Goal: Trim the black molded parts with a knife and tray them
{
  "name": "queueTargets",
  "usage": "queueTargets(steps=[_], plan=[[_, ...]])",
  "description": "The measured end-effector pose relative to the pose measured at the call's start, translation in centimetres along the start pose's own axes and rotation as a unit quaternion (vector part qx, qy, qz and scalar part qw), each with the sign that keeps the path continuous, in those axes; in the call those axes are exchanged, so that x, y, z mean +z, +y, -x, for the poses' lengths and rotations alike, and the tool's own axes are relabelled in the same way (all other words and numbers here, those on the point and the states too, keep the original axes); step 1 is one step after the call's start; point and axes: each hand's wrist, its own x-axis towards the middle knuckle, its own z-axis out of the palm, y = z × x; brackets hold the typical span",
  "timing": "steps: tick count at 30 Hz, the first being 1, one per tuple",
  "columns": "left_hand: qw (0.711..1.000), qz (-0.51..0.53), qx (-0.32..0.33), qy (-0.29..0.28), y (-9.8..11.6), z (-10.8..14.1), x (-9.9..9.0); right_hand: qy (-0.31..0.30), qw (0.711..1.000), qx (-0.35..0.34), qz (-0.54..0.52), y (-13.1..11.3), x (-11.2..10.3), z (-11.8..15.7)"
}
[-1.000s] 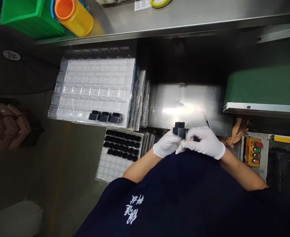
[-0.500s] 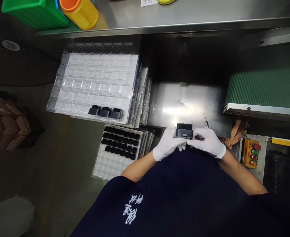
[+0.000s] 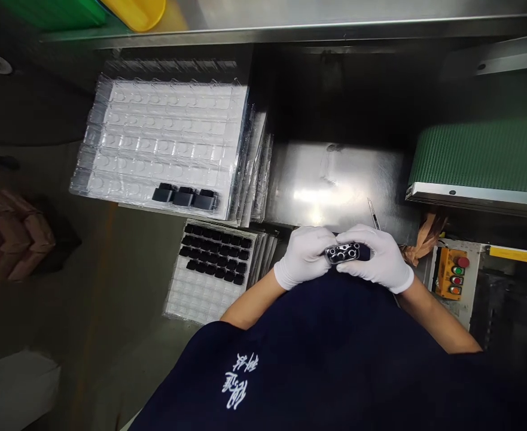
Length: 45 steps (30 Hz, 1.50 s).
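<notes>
Tweezers (image 3: 373, 214) block the path forward from the right hand (image 3: 382, 260)

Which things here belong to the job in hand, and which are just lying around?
In use: black plastic part, left hand, right hand, tweezers, tray of black parts, clear blister tray.
Lying about: green conveyor belt, push-button box, brown paper.

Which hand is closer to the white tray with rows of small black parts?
The left hand is nearer, just right of the white tray. The right hand is farther, on the far side of the black part that both hands hold.
</notes>
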Motion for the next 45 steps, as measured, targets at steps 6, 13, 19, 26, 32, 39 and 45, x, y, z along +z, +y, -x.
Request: queueTargets(steps=[6,13,19,26,32,39,45], plan=[[0.999,-0.035,-0.004,0.011,0.3,0.0,-0.6,-0.005,0.999,-0.031,-0.012,-0.1,-0.1,0.0],[0.994,-0.025,-0.014,0.101,1.9,-0.2,-1.8,-0.041,0.99,0.07,-0.116,0.1,0.3,0.5],[0.958,0.154,-0.235,0.065,2.9,-0.5,-2.1,0.033,0.998,-0.029,-0.051,-0.2,0.6,-0.3],[0.817,0.391,-0.423,0.01,2.1,-0.4,-1.8,0.073,0.971,-0.16,0.162,0.7,0.0,-0.2],[0.816,0.391,-0.426,0.025,2.8,-1.0,-1.4,0.09,0.976,-0.148,0.13,1.3,0.9,-0.1],[0.812,0.405,-0.419,0.018,3.5,-1.1,-1.0,0.069,0.993,-0.086,0.032,1.5,1.9,0.8],[0.819,0.387,-0.423,0.009,3.6,-0.9,-0.8,0.087,0.984,-0.132,0.076,1.8,1.4,1.1]])
